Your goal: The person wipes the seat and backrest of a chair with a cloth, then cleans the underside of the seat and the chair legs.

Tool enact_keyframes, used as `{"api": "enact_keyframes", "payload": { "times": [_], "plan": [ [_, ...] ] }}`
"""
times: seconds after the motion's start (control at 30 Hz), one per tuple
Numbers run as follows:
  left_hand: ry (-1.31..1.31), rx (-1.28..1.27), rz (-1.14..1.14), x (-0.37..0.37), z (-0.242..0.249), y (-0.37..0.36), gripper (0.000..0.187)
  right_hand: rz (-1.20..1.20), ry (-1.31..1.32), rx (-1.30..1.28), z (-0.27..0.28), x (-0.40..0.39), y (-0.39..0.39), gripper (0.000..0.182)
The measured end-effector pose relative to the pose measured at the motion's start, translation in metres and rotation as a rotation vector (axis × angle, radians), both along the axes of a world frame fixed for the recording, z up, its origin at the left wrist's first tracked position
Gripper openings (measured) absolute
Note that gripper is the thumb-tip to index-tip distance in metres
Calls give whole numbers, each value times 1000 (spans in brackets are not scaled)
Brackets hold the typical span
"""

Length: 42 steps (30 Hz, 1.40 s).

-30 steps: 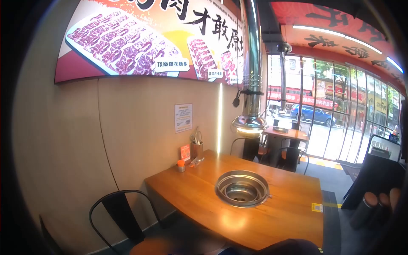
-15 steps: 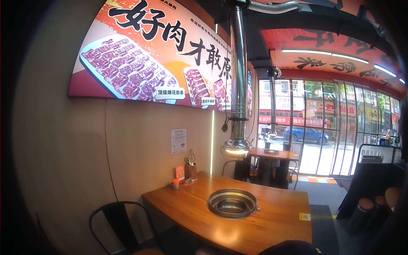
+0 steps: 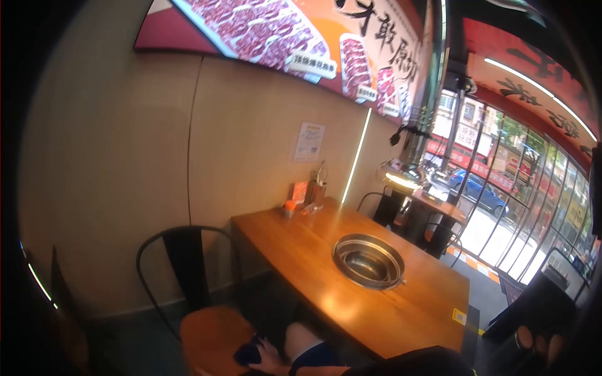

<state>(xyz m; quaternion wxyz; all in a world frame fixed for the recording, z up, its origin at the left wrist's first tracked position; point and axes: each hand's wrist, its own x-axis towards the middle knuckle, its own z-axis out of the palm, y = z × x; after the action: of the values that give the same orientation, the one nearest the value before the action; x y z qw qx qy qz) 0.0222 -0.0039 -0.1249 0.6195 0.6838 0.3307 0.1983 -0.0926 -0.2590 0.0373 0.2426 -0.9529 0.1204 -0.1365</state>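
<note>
Low in the head view, my left hand [image 3: 269,357] is closed over a dark blue, soft-looking thing [image 3: 248,353], whose kind I cannot tell. This dark blue thing overlaps the front of the brown chair seat [image 3: 216,335]. Just right of the hand are a bare knee [image 3: 303,339] and dark blue fabric with a pale edge. The wooden table [image 3: 295,250] stands above and to the right of the hand, with a round metal grill well [image 3: 369,261] set into it. My right hand is out of view.
The chair's black metal back [image 3: 186,263] rises beside the wall. On the table's far corner stand an orange-capped jar [image 3: 289,208], a red card [image 3: 299,192] and a utensil holder [image 3: 318,188]. An exhaust hood [image 3: 404,175] hangs over the table. Black fabric [image 3: 426,362] fills the bottom edge.
The view has tilted down and swung left, so the table and chair sit differently in the picture. My left hand, the dark blue thing and the knee have come into view.
</note>
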Motion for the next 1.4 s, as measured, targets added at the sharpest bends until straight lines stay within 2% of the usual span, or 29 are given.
{"api": "enact_keyframes", "payload": {
  "times": [0.03,0.07,0.1,0.13,0.17,0.2,0.23,0.27,0.3,0.33,0.37,0.47,0.53,0.57,0.67,0.77,0.8,0.87,0.9,0.93,1.03,1.1,1.23,1.3,1.37,1.4],
  "plan": [
    [-36,-103,-31,3,-15,1,49,13,24,-57,-8,4,1,85],
    [-92,-216,-56,9,-45,2,49,-14,168,-121,12,3,10,96],
    [105,161,-85,-26,85,-1,42,-21,254,-148,31,6,13,98],
    [-67,239,88,-8,22,0,39,-7,283,-145,46,10,14,100],
    [-199,178,124,-6,23,1,48,-8,220,-115,35,16,14,103],
    [-54,153,110,-8,35,1,50,8,201,-100,27,22,12,103],
    [19,53,99,-10,49,-2,42,23,110,-121,19,31,9,102],
    [70,-32,94,-12,55,-6,44,37,136,-119,21,41,6,100],
    [7,-39,108,-14,63,-12,49,57,137,-84,21,50,3,98],
    [99,266,86,-27,61,-10,43,76,66,-79,10,74,3,99],
    [136,212,75,-36,128,-20,40,103,71,-104,11,91,-1,99],
    [176,286,69,-37,135,-20,37,35,35,-60,-2,147,6,98],
    [172,224,44,-38,142,-20,40,-18,19,-21,0,180,23,95],
    [178,220,45,-39,154,-20,42,1,-23,-8,-4,195,31,94],
    [251,321,68,-38,145,-20,44,117,-80,13,1,230,62,92],
    [268,309,24,-39,145,-17,43,267,-88,9,6,253,100,91],
    [260,311,32,-38,144,-16,44,310,-84,20,3,254,112,88],
    [231,339,17,-39,140,-15,45,572,26,255,42,241,116,83],
    [227,330,-10,-40,136,-15,45,483,-19,187,39,236,106,77],
    [216,309,-9,-40,132,-12,44,724,-151,195,17,210,116,71],
    [170,300,3,-40,129,-10,44,974,-33,267,28,166,89,69],
    [238,324,-48,-41,137,-10,47,1028,55,227,38,146,63,69],
    [244,299,-30,-40,149,-12,49,970,115,147,58,111,17,66],
    [293,282,-41,-40,159,-16,51,841,322,59,74,98,1,61],
    [258,294,-47,-40,137,-12,52,771,220,51,79,87,-9,55],
    [233,312,-40,-39,128,-8,54,698,283,211,86,87,-15,54]
  ]
}}
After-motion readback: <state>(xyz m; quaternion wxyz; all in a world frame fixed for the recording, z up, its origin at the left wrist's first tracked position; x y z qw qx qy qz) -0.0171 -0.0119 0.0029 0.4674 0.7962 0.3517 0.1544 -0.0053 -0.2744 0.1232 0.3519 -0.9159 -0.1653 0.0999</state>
